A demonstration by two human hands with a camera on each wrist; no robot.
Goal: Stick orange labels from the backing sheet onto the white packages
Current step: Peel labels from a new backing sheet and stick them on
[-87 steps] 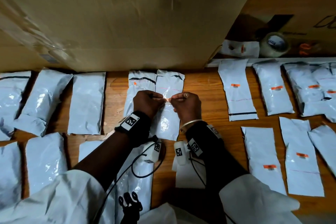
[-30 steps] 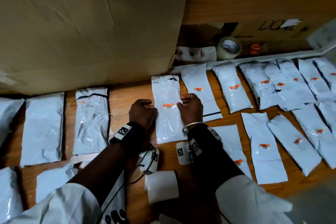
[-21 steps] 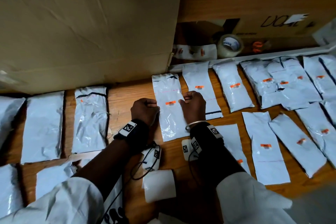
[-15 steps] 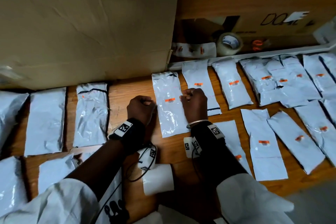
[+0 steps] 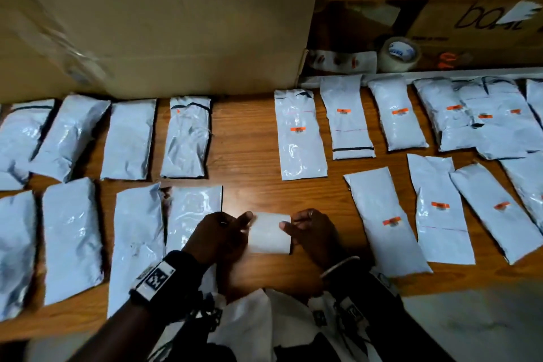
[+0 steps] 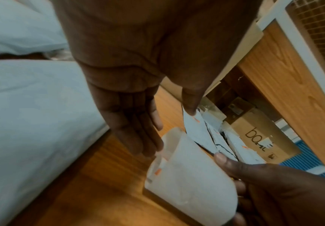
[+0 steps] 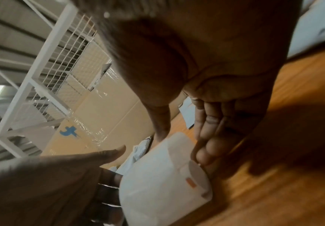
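My right hand (image 5: pixel 289 223) holds the white backing sheet (image 5: pixel 269 233) just above the table's near middle, thumb on top and fingers under its right edge. One orange label (image 7: pixel 189 183) shows on the sheet's curled edge. At the sheet's left edge is my left hand (image 5: pixel 245 222), whose straight fingers (image 6: pixel 138 137) touch it with the thumb held apart. Unlabelled white packages (image 5: pixel 188 138) lie to the left, one (image 5: pixel 194 211) right beside my left hand. A package (image 5: pixel 299 138) bearing an orange label (image 5: pixel 298 129) lies beyond the sheet, with several labelled packages (image 5: pixel 437 209) on the right.
A large cardboard box (image 5: pixel 161 17) stands along the back left. Behind the right-hand rows are a tape roll (image 5: pixel 399 53), a strip of labels (image 5: pixel 343 60) and a printed box (image 5: pixel 476 26). A white wire rack (image 7: pixel 47 71) rises behind.
Both hands have left the newly labelled package and drawn back toward me. The right hand has taken up the backing sheet, and the left hand has come to its edge.
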